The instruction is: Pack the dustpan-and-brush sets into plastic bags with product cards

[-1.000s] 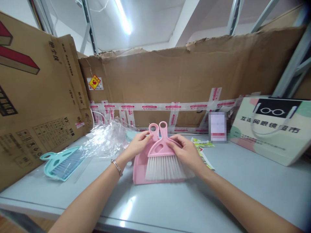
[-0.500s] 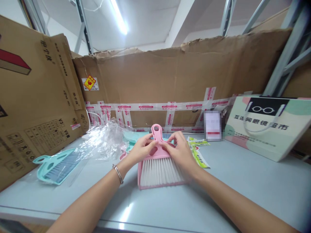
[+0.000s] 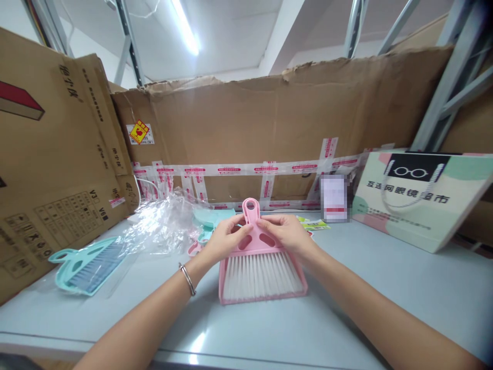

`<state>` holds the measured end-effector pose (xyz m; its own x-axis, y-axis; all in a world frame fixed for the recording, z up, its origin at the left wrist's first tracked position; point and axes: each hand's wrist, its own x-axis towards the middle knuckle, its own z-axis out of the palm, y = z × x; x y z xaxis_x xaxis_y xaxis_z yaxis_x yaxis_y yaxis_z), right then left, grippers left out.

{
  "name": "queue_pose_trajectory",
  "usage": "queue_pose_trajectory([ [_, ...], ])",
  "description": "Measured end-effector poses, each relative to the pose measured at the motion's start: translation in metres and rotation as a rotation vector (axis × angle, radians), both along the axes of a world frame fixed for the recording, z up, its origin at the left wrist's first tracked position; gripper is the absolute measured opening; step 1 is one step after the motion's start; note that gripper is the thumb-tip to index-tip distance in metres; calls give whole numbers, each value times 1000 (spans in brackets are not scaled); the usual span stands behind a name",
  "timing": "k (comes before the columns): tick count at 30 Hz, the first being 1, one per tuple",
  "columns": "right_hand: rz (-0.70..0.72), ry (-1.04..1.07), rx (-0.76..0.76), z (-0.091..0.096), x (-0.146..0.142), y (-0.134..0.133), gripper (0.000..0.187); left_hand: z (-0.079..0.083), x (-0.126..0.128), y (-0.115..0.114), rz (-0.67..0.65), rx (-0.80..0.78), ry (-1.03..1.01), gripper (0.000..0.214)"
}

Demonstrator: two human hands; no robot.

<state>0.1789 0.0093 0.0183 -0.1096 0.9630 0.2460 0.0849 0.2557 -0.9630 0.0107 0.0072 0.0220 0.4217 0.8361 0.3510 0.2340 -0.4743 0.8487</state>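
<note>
Pinched thumb-and-finger style by left hand point(image 3: 225, 241) and right hand point(image 3: 287, 234) (far fingertips hidden), pink brush point(image 3: 255, 245) is nested in a dustpan point(image 3: 302, 282) mostly covered by white bristles point(image 3: 264, 275), over the glossy table point(image 3: 269, 334). Some teal plastic thing point(image 3: 215, 217)'s kinda half-blocked behind, near crinkly clear wrap point(image 3: 165, 226).

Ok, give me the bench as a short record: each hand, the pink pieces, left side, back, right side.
Left hand: gripping the pink brush on the left of its neck
Right hand: gripping it on the right
Pink dustpan: under the brush, bristles lying within its rims
Left side: teal brush-and-dustpan set, crumpled clear plastic
Back: taped brown cardboard
Right side: bag with glasses print
</note>
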Motion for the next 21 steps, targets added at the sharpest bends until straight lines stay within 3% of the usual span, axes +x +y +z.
queue_pose_trajectory([
  [8,5,25,-59,1,-3,-3,39,-2,1,4,6,-69,-32,38],
  [12,-78,22,-24,-3,4,7,42,-4,-7,5,-53,-190,30,44],
  [17,-179,7,10,-4,61,41,39,-4,-22,12,-74,-277,53,40],
  [21,-386,-438,-28,-22,118,68,28,-5,-30,19,-23,-303,19,42],
])
